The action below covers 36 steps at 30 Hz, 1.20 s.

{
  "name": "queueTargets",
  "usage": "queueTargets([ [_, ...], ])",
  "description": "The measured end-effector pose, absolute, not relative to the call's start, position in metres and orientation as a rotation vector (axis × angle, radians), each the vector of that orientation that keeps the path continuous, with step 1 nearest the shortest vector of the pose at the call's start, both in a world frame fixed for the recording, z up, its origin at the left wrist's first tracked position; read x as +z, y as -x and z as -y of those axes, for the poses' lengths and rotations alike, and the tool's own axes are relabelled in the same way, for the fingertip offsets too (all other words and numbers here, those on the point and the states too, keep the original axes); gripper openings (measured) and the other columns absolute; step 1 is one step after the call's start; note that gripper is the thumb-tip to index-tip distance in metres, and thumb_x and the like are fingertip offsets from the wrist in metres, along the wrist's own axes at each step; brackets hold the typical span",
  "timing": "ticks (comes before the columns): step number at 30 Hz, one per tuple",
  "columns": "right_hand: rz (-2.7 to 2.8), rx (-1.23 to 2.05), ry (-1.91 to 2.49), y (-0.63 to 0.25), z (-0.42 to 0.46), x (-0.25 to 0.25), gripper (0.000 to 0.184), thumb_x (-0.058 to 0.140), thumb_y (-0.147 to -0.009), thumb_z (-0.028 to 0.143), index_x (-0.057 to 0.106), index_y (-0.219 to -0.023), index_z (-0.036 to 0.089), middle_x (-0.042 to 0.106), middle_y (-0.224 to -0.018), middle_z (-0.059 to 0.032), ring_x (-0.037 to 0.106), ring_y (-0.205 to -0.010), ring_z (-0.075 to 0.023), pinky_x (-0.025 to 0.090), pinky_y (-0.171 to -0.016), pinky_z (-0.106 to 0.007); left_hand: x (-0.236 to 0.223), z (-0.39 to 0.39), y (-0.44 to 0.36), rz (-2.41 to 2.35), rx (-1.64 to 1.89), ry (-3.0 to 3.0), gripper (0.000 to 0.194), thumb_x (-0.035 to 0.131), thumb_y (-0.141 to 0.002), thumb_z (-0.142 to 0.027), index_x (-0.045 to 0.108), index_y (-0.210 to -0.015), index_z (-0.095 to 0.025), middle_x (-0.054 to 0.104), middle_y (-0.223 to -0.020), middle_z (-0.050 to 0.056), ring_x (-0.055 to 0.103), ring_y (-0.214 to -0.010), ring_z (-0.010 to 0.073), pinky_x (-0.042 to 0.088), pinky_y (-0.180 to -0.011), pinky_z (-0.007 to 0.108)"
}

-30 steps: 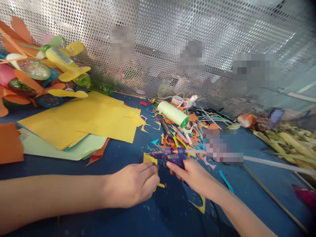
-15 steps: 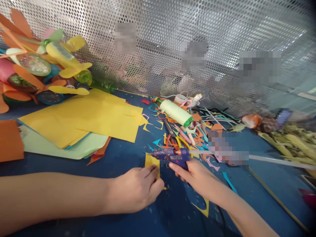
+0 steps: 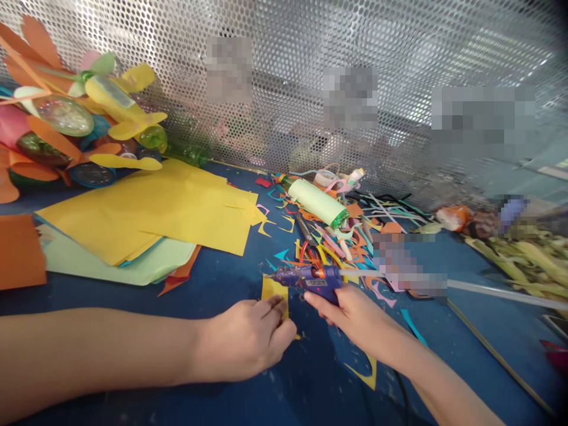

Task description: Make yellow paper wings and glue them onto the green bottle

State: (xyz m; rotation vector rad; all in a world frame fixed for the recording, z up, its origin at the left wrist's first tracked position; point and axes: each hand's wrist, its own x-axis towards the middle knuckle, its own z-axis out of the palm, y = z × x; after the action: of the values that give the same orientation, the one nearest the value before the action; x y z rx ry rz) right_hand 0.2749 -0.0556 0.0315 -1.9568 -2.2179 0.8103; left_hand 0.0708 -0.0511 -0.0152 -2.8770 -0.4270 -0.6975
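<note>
Between the curled fingers of my left hand (image 3: 248, 343) and the blue table is a small yellow paper strip (image 3: 271, 288), held at its near part. The strip's lower end is hidden by the hand. My right hand (image 3: 361, 316) is wrapped around the handle of a dark blue glue gun (image 3: 326, 285), which points left. Its nozzle is over the far end of the strip; I cannot tell whether the two touch. A long, whitish glue stick (image 3: 488, 291) sticks out of the gun's back. A red light shows on the gun.
Yellow paper sheets (image 3: 195, 207) lie over light green paper (image 3: 106, 263) at left. Paper-decorated bottles (image 3: 110, 100) crowd the back left. Beyond the gun are paper scraps, scissors and a green-wrapped bottle (image 3: 317, 202). A perforated metal panel (image 3: 284, 112) borders the table.
The view has shifted very slightly. Both hands, the glue gun and the yellow strip keep almost the same positions.
</note>
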Motion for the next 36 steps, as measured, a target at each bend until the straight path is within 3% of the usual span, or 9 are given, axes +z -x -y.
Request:
queueTargets([
  [28, 2.252, 0.64, 1.966, -0.299, 0.066, 0.047, 0.036, 0.039, -0.085, 0.05, 0.059, -0.086, 0.02, 0.062, -0.069, -0.0042, 0.059, -0.062, -0.0196, 0.044, -0.06, -0.027, -0.017, 0.052, -0.07, 0.44, -0.662, 2.895, 0.019, 0.034, -0.086, -0.015, 0.052, -0.083, -0.009, 0.065, -0.091, 0.017, 0.063, -0.078, 0.0203, 0.054, -0.068, 0.029],
  [36, 2.229, 0.692, 1.919, -0.292, 0.063, 0.042, 0.041, 0.037, -0.085, 0.051, 0.057, -0.069, 0.019, 0.06, -0.058, -0.0011, 0.055, -0.054, -0.0163, 0.041, -0.055, -0.025, -0.016, 0.051, -0.07, 0.427, -0.659, 2.907, 0.018, 0.035, -0.086, -0.014, 0.051, -0.081, -0.01, 0.065, -0.088, 0.016, 0.062, -0.076, 0.0209, 0.054, -0.065, 0.03],
])
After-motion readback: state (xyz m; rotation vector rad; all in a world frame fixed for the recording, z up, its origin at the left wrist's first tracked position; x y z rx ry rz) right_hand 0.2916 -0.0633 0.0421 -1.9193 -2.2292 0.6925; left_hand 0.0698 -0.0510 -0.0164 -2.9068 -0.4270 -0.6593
